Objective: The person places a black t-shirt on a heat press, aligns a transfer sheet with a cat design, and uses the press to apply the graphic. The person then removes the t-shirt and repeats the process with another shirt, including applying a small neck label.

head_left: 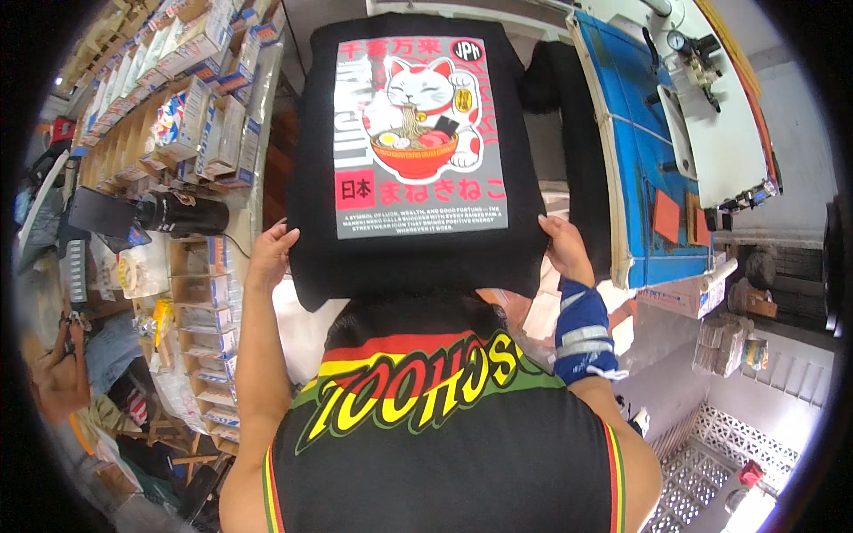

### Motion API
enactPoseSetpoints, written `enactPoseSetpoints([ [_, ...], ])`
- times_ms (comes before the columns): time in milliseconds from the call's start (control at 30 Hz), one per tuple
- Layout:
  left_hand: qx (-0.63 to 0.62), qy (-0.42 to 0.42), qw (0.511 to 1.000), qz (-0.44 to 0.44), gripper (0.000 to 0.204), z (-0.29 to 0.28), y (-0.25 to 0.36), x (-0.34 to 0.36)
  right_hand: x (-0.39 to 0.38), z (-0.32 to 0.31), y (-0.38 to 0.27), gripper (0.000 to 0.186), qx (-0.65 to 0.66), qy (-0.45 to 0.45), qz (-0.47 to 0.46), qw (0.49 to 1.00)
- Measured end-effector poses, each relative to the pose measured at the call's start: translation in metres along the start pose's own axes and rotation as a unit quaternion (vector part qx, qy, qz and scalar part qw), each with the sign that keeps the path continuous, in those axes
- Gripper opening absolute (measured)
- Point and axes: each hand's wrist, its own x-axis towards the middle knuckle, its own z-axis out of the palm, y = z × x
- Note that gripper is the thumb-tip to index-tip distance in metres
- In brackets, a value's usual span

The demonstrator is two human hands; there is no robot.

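Note:
A black T-shirt is stretched out flat in front of me. Its large printed panel shows a white cat eating noodles from a red bowl, on grey with pink lettering. My left hand pinches the shirt's left edge between thumb and fingers. On the opposite edge, my right hand grips the cloth in the same way, a little below the print. A blue cloth band with grey stripes wraps my right wrist and forearm. What supports the shirt from below is hidden.
Right of the shirt hangs more black cloth, beside a blue panel carrying orange pads. A pressure gauge sits above it. Wooden shelving with cardboard boxes and a black cylindrical device line the left. Another person's arm shows at lower left.

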Motion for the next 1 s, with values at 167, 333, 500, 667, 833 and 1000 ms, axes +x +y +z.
enactPoseSetpoints([
  [167,0.405,0.215,0.784,0.419,0.018,0.057,0.015,-0.013,-0.021,0.05,-0.003,0.021,-0.373,0.24,-0.464,0.766],
  [333,0.445,0.15,0.749,0.468,0.025,0.11,0.021,-0.015,-0.035,0.098,0.005,0.03,-0.385,0.169,-0.541,0.729],
  [500,0.431,0.165,0.75,0.474,0.029,0.116,0.023,-0.013,-0.031,0.105,0.005,0.032,-0.392,0.187,-0.557,0.708],
  [667,0.427,0.166,0.753,0.473,0.029,0.115,0.019,-0.011,-0.032,0.105,0.004,0.033,-0.393,0.184,-0.56,0.706],
  [833,0.429,0.167,0.752,0.471,0.031,0.115,0.014,-0.009,-0.035,0.104,0.003,0.032,-0.392,0.186,-0.552,0.712],
  [1000,0.428,0.167,0.75,0.476,0.033,0.113,0.013,-0.006,-0.035,0.104,0.002,0.033,-0.396,0.187,-0.553,0.708],
])
